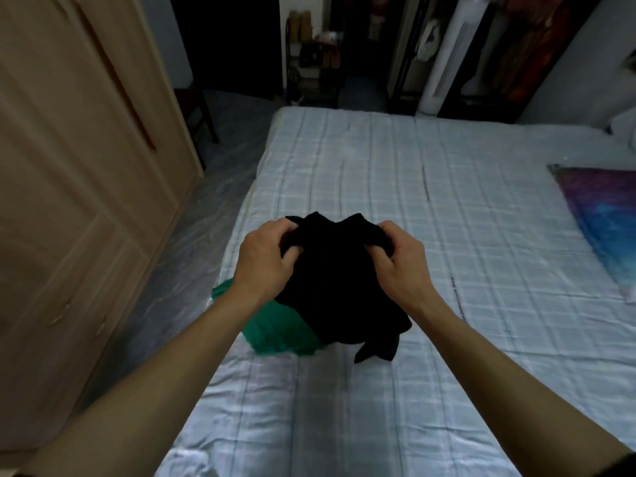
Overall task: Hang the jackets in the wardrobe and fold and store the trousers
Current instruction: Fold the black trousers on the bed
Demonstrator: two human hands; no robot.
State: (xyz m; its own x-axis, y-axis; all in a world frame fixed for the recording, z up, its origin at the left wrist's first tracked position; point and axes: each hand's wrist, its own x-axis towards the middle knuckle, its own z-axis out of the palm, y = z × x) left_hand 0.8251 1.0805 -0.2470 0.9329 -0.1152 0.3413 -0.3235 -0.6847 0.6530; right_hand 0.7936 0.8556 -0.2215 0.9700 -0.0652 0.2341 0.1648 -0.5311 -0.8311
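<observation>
A black garment [339, 287] hangs bunched above the bed, held up at its top edge by both hands. My left hand [266, 259] grips its upper left corner, and my right hand [401, 258] grips its upper right corner. Its lower end trails onto the sheet. I cannot tell whether it is a jacket or trousers. A green garment [278, 330] lies crumpled on the bed's left edge, partly hidden under the black one and my left forearm. The light wooden wardrobe [79, 187] stands at the left with its doors closed.
The bed [447, 201] has a pale blue checked sheet. A purple and blue cloth [605, 215] lies at its right edge. A narrow floor strip [192, 242] runs between bed and wardrobe. A white tower fan [451, 53], a rack and a dark doorway stand behind.
</observation>
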